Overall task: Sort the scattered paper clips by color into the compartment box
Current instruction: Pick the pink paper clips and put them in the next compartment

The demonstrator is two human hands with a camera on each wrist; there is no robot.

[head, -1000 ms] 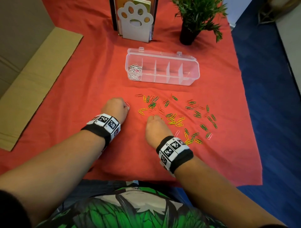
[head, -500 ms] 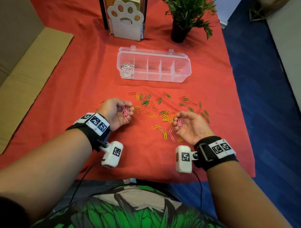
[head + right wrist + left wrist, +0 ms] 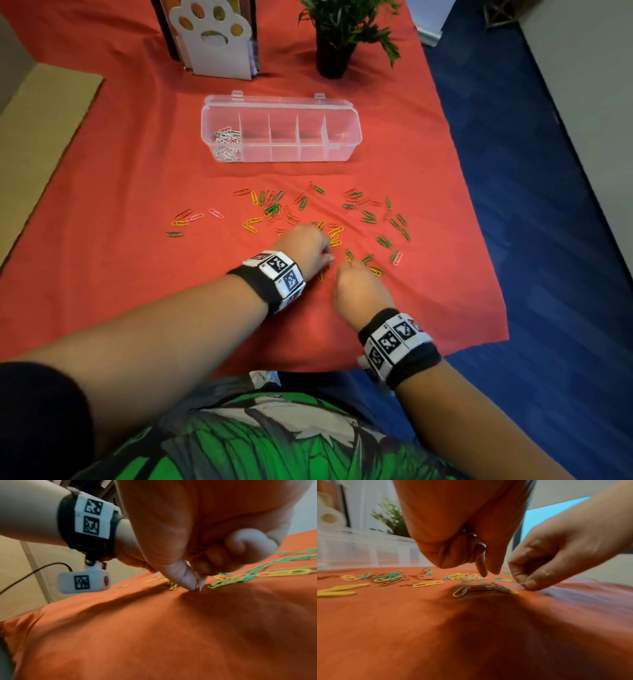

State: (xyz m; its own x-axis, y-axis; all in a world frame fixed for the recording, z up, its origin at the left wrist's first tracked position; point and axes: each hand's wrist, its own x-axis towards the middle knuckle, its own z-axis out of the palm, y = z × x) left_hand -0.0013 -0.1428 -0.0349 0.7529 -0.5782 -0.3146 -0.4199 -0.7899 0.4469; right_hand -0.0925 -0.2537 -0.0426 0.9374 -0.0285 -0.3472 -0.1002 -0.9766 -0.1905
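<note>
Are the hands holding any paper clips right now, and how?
Both hands seem to keep clips inside curled fingers. The left hand points a finger down; the right hand's thumb and fingertip pinch at the cloth, contents unclear.

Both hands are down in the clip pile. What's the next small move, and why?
Probably close the right hand's thumb and forefinger on the clip under its fingertips and lift. The fingertips already meet at the red cloth there, and the hand's other fingers curl over clips. Only the leftmost compartment of the box holds any.
</note>
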